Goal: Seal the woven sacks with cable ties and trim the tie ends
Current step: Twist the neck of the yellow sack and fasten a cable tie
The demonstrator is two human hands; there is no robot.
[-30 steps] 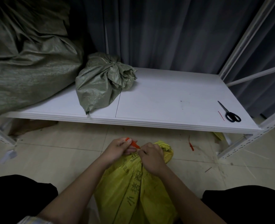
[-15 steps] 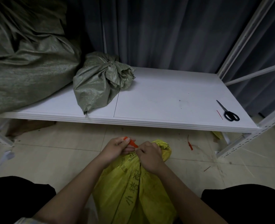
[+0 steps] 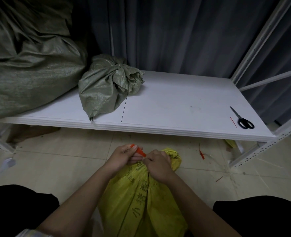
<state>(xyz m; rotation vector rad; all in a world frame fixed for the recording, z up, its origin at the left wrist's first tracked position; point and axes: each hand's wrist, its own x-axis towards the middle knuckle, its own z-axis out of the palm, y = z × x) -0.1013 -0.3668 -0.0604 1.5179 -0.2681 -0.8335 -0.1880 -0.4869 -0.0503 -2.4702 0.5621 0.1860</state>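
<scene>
The red cable tie [image 3: 140, 152] is mostly covered by both hands. The yellow sack [image 3: 141, 202] neck is hidden under the right hand [image 3: 157, 165] (loop closure cannot be determined). The large green sack [image 3: 26, 65] is cut off at the left edge.

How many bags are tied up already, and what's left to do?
One small green sack on the shelf already looks bunched shut. Now the left hand and right hand work a red cable tie around the yellow sack neck. Left: trimming with the scissors.
</scene>
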